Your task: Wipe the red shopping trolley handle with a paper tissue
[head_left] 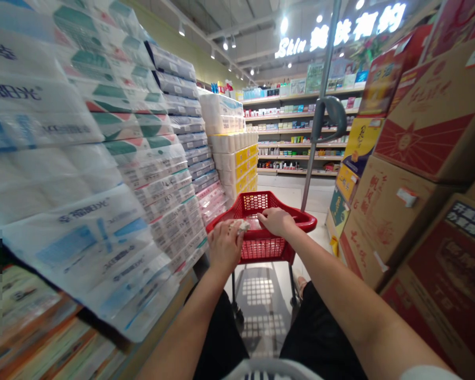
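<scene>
A small red shopping cart [279, 248] stands in the aisle right in front of me. My left hand [224, 245] is closed around the near rim of the cart and also pinches a crumpled white paper [243, 226]. My right hand [276, 220] lies over the cart's rim beside it, fingers curled down on the red plastic. The cart's basket looks empty as far as I can see through the mesh.
Stacked packs of toilet paper [103, 174] fill the shelves close on the left. Brown and red cartons [415, 174] are piled on the right. A grey pole [319, 105] rises beyond the cart. Shelves of goods [296, 132] cross the aisle's far end.
</scene>
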{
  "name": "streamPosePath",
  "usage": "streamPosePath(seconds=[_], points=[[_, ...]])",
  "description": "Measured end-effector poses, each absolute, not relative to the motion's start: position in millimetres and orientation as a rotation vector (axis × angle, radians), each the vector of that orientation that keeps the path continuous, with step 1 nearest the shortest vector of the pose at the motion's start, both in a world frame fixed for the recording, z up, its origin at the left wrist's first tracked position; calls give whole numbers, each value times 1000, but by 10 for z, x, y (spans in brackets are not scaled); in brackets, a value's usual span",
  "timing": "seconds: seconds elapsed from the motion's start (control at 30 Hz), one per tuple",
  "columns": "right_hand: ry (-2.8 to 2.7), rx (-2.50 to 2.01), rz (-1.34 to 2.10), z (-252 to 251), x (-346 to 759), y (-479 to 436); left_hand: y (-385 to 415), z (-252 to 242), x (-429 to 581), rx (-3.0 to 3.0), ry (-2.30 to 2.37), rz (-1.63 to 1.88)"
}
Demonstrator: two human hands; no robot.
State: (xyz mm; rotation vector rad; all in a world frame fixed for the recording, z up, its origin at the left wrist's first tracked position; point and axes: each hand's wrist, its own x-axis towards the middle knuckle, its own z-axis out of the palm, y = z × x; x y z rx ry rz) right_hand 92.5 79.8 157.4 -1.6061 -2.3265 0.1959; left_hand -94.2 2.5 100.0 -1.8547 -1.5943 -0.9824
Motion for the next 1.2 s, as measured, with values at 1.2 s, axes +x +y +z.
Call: streamPosePath(seconds=[1.2], points=[[-2245,-1558,-72,1468,848,617,144,979,-1002,-1815,-1675,-932]])
